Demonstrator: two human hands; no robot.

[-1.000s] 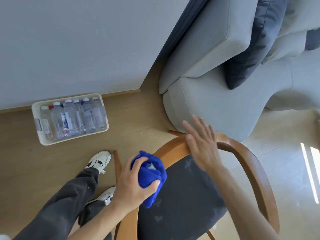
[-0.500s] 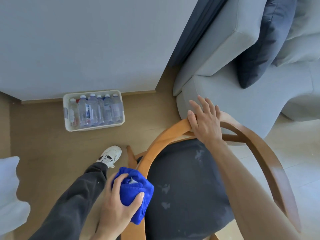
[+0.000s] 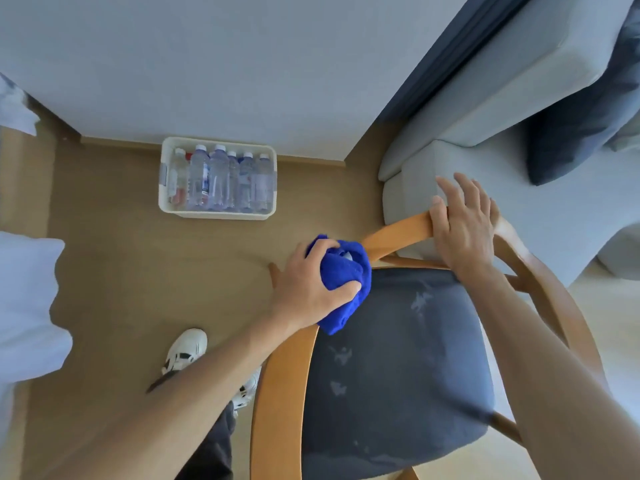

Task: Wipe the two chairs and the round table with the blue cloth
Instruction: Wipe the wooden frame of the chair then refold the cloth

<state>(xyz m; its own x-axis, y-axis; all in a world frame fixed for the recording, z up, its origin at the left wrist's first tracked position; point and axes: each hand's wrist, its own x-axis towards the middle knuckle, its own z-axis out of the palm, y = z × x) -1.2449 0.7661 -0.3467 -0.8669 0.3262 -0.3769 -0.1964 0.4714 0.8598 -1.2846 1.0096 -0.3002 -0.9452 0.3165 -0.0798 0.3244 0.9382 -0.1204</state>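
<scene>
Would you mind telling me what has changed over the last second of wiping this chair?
The left hand, gripping the blue cloth, slid down the chair's wooden rail and has come back up toward the top curve. The right hand, first only touching the rail, settled flat on it. The cloth stayed gripped throughout.

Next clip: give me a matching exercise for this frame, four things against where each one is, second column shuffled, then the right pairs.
Things
1. bunched blue cloth
2. right hand
3. white bin of clear plastic bottles
4. dark grey seat pad

Places
A. on the floor by the wall
B. inside the curved wooden chair frame
C. in the left hand, on the frame's rail
D. on the top of the frame's curve

Pairs: 1-C, 2-D, 3-A, 4-B
</scene>
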